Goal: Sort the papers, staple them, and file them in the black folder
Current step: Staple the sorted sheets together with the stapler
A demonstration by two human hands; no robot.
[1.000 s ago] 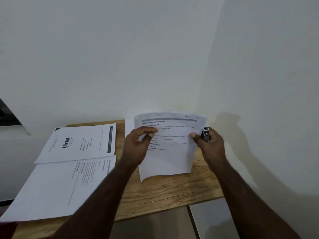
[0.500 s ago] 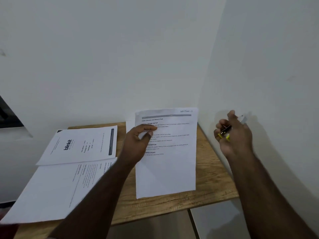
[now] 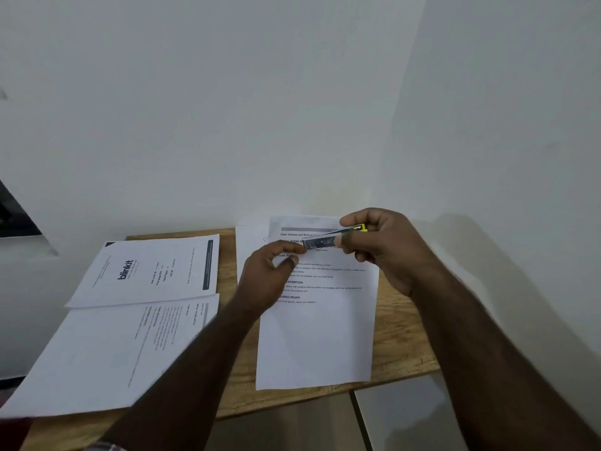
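Note:
My right hand (image 3: pixel 387 252) grips a small silver stapler (image 3: pixel 320 243) with a yellow rear end, held level above the top of a printed sheet (image 3: pixel 315 336) that lies flat on the wooden table (image 3: pixel 400 336). My left hand (image 3: pixel 270 278) hovers over the same sheet, and its index finger and thumb pinch the stapler's left tip. A "blinkit" sheet (image 3: pixel 146 271) and a larger printed sheet (image 3: pixel 107 353) lie to the left. A dark corner (image 3: pixel 110 244) peeks out from under the blinkit sheet; I cannot tell whether it is the black folder.
The table stands in a corner between two white walls, one behind and one close on the right. Another white sheet's edge (image 3: pixel 250 245) shows under the middle sheet. The large left sheet overhangs the table's left edge. A dark object (image 3: pixel 13 216) is at the far left.
The middle sheet went from lifted to flat on the table. My right hand swung out to the right with the stapler, then back over the sheet's top, where my left hand met it.

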